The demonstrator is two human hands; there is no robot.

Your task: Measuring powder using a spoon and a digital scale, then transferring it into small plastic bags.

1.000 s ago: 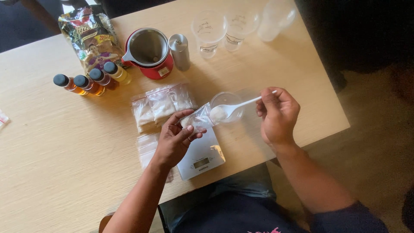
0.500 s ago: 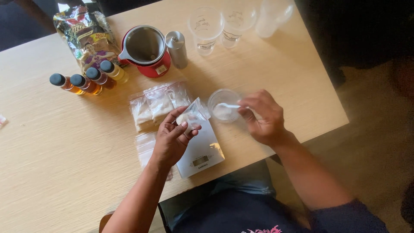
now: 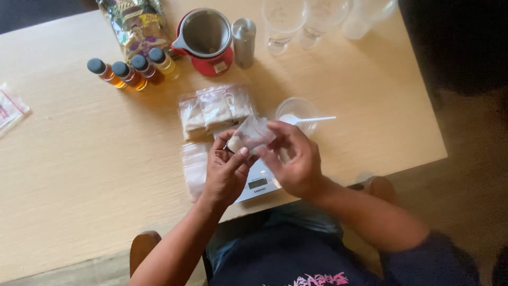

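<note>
Both hands meet over the small white kitchen scale (image 3: 258,184) at the table's near edge. My left hand (image 3: 225,169) and my right hand (image 3: 293,159) pinch a small clear plastic bag (image 3: 252,134) holding white powder between them. Just behind it, a white plastic spoon (image 3: 312,119) rests in a clear round dish (image 3: 297,108), with no hand on it.
Filled clear bags (image 3: 211,108) lie behind the scale, empty ones (image 3: 194,164) to its left. Farther back stand several small amber bottles (image 3: 132,71), a red pot (image 3: 203,42), a metal canister (image 3: 244,42), a foil pouch (image 3: 137,24) and clear glasses (image 3: 280,24).
My right hand carried the spoon to the dish, left it there, and came back to grip the bag together with my left hand.
</note>
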